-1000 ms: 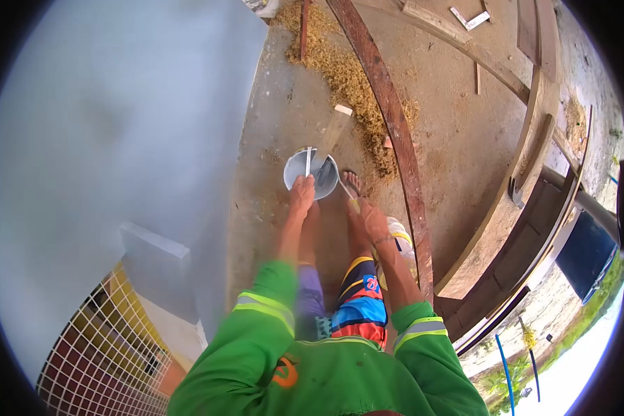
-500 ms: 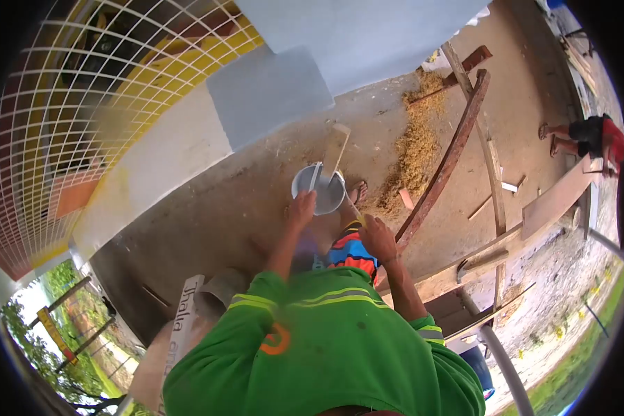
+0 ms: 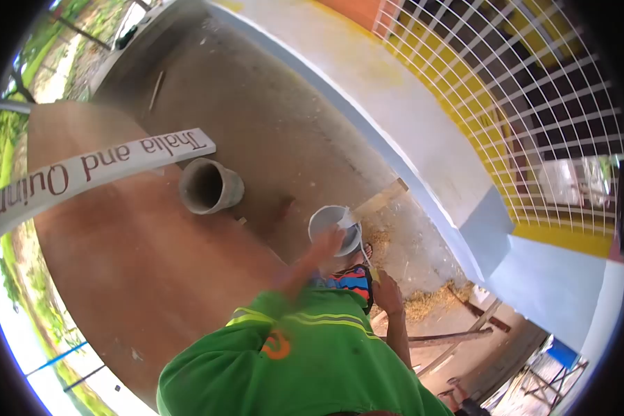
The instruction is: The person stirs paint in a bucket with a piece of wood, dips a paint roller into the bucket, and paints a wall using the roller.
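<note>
A round bucket [image 3: 313, 225] with grey contents is in front of my legs. A flat wooden board [image 3: 380, 200] slants out over its far rim. My left hand [image 3: 328, 241] is closed over the near left side of the bucket, at its pale handle [image 3: 347, 219]; the fingers are partly blurred. My right hand [image 3: 388, 292], beside my right leg, is wrapped round the yellow grip of a thin-rodded tool [image 3: 375, 273]. The rod reaches up to the bucket's right side. Its far end is hidden, so its kind is unclear.
A concrete-like pipe or pot [image 3: 211, 187] lies left of the bucket, beside a lettered white board [image 3: 118, 158] and a broad brown surface [image 3: 132, 277]. A painted wall [image 3: 423, 132] with a white grille [image 3: 534, 104] runs along the right. Wood shavings [image 3: 430, 302] and timbers [image 3: 457, 338] lie lower right.
My view has swung strongly to the left, bringing the lettered board and pipe into sight and the wall to the right. Both hands keep their grips; the bucket stays in front of me.
</note>
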`<action>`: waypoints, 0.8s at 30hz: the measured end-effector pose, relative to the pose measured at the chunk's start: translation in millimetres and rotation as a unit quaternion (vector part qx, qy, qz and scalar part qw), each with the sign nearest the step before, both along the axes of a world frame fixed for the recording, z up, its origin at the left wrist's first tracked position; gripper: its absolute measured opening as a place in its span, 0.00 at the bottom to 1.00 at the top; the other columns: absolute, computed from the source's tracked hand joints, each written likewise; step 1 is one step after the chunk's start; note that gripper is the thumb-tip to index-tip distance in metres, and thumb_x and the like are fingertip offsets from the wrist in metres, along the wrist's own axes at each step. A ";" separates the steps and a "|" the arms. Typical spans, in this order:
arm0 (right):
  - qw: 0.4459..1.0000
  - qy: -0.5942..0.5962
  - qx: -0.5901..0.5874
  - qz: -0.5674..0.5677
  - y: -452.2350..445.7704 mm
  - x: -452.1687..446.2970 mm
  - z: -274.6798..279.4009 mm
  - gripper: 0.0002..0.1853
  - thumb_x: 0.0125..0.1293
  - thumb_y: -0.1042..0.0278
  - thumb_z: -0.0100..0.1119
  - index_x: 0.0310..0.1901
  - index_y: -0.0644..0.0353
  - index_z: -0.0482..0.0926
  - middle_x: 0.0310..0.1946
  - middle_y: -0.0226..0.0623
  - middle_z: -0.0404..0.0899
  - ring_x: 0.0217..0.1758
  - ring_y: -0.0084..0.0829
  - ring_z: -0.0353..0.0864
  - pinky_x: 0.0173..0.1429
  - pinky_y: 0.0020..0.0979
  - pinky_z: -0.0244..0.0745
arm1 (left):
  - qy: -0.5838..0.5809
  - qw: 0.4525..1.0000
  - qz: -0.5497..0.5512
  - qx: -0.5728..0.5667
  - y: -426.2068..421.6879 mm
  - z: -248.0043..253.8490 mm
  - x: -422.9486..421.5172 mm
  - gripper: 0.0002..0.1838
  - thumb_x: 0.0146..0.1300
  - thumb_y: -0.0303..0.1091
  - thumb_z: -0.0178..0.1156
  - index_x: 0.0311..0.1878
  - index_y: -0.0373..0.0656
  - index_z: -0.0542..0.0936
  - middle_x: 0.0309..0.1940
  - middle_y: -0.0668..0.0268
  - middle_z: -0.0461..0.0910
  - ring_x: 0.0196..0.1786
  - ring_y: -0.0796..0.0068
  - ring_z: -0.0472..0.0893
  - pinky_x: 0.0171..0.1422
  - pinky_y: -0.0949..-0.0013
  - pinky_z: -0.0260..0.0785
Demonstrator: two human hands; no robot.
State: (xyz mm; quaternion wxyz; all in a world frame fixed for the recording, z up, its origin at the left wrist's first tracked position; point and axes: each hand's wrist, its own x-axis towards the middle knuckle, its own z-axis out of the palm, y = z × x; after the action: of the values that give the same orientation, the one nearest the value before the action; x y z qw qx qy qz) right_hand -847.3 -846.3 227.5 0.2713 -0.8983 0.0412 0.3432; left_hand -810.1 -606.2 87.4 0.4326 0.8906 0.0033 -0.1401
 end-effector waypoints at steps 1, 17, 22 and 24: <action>0.999 0.008 0.000 0.032 20.5 18.6 2.7 0.21 0.67 0.63 0.52 0.59 0.63 0.75 0.48 0.62 0.81 0.55 0.61 0.78 0.60 0.54 0.73 | -0.016 0.999 0.017 0.023 25.7 11.9 5.5 0.14 0.71 0.39 0.51 0.50 0.40 0.78 0.42 0.47 0.81 0.44 0.41 0.81 0.47 0.47 0.73; 0.866 -0.184 0.162 0.436 497.1 416.4 26.3 0.19 0.68 0.59 0.56 0.58 0.55 0.76 0.46 0.51 0.83 0.49 0.54 0.83 0.54 0.47 0.79 | -0.083 0.798 0.586 -0.112 515.4 159.7 209.0 0.16 0.69 0.41 0.57 0.36 0.35 0.82 0.26 0.68 0.76 0.31 0.79 0.74 0.37 0.71 0.66; 0.817 -0.161 0.141 0.536 649.7 510.8 82.9 0.15 0.71 0.60 0.52 0.52 0.58 0.73 0.47 0.53 0.80 0.47 0.56 0.84 0.51 0.52 0.80 | -0.133 0.743 0.642 -0.135 627.3 183.6 269.1 0.16 0.69 0.42 0.56 0.33 0.37 0.81 0.25 0.69 0.74 0.29 0.79 0.71 0.35 0.71 0.63; 0.807 -0.163 0.129 0.553 706.3 539.3 88.2 0.14 0.71 0.59 0.51 0.52 0.58 0.73 0.47 0.52 0.81 0.47 0.56 0.84 0.51 0.52 0.80 | -0.153 0.759 0.625 -0.094 682.8 189.4 297.9 0.17 0.69 0.44 0.56 0.32 0.38 0.80 0.25 0.69 0.74 0.29 0.79 0.70 0.35 0.71 0.62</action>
State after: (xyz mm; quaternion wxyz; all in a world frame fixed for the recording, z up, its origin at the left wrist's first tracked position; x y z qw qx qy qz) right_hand -308.0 -140.1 315.7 0.1516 -0.7684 -0.5522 0.2858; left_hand -512.3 76.6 276.8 0.5002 0.6552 0.4801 0.3001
